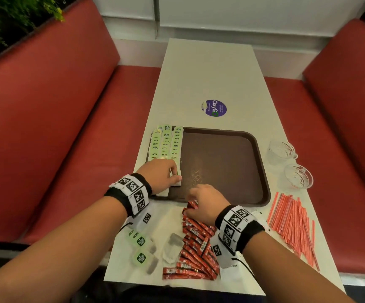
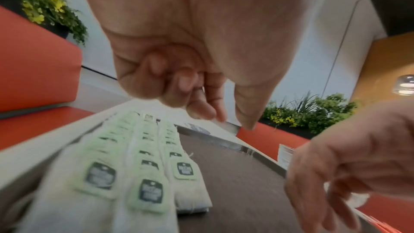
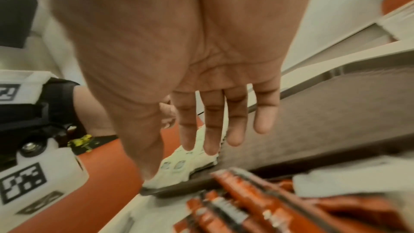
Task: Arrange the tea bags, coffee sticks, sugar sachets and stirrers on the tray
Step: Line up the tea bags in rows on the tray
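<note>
Nearest the near edge of tabletop [image 1: 210, 68]: heap of red coffee sticks [image 1: 195, 248], fanned and overlapping, running from near edge up to the tray's near rim. Just left of heap, a few loose tea bags [image 1: 141, 249] w/ green tags, plus a clear sachet, contents unclear.

Right hand [image 1: 205, 203] over far end of the heap, at tray's near rim; fingers straight and slightly spread in wrist view, nothing held. Contact w/ sticks: cannot tell.

Left hand [image 1: 161, 174] at tray's near-left corner, on near end of arranged tea bag rows [image 1: 167, 145]; outer fingers curled into palm, thumb and forefinger extended down, no bag visibly gripped.

Brown tray [image 1: 262, 171]: three tea bag rows along left side, rest bare. Striped stirrers [image 1: 292, 224] in loose bundle at right edge of tabletop, off tray. Two glass cups [image 1: 290, 165] beyond them, by tray's right rim.

Handling, judged: sticks light, glossy, prob. slippery, semi-stiff; best pinched mid-length in small bunches, sides squeezed to keep aligned. Tea bags soft, strings apt to snag; lift by bag body. Stirrers thin, roll-prone; gather round the middle.
</note>
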